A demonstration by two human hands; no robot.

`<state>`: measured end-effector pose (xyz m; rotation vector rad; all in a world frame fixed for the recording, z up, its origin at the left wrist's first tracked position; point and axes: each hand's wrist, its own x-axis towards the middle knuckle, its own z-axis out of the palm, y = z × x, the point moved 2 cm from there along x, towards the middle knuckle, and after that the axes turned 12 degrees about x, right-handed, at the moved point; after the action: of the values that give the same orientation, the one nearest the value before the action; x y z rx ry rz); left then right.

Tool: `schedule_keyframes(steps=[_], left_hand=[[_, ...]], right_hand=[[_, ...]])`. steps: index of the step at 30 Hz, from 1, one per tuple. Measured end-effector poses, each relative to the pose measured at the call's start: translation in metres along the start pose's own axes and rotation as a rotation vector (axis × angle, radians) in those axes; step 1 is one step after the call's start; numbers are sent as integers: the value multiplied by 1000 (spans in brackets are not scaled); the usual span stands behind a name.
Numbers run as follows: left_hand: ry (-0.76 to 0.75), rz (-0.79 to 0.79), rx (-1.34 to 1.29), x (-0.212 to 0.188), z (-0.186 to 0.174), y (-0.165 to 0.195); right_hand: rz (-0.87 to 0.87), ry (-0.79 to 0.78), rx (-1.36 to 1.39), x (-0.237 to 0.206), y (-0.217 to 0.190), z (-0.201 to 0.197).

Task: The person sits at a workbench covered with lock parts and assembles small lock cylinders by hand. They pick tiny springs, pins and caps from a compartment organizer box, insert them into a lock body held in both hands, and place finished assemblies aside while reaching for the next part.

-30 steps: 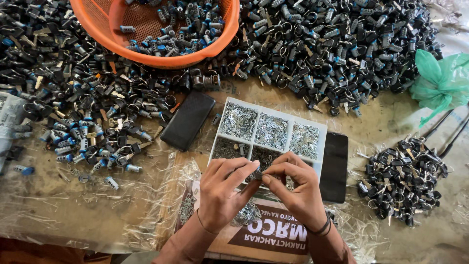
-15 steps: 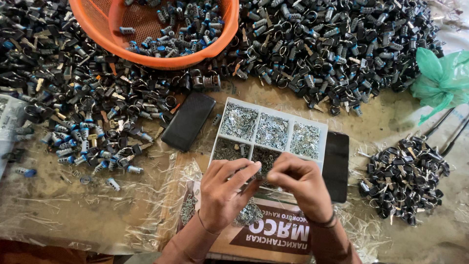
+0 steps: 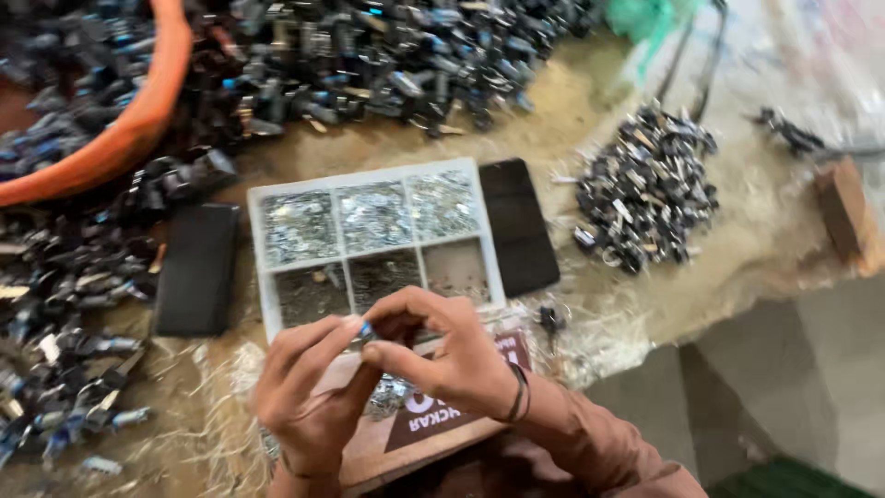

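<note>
Small blue-tipped part held between both hands, above the near edge of the white compartment tray (image 3: 261, 277).
Left hand (image 3: 309, 397) fingers and right hand (image 3: 442, 355) fingers close on the small blue-tipped part (image 3: 366, 329); its long axis cannot be told; both hands meet it equally.

Left hand (image 3: 309, 397) and right hand (image 3: 442, 355) fingertip-to-fingertip.
</note>
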<state>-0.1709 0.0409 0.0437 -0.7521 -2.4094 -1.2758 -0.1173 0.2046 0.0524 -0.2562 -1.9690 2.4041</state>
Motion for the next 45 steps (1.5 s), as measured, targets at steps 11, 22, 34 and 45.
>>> schedule_keyframes(steps=[11, 22, 34, 45], left_hand=[[-212, 54, -409, -7, -5, 0], [-112, -130, -271, -62, -44, 14], [-296, -140, -327, -106, -11, 50], [-408, -66, -392, -106, 13, 71]], right_hand=[[200, -38, 559, -42, 22, -11], [-276, 345, -991, -155, 48, -49], [-451, 54, -1033, -158, 63, -73], [-200, 391, -43, -183, 69, -71]])
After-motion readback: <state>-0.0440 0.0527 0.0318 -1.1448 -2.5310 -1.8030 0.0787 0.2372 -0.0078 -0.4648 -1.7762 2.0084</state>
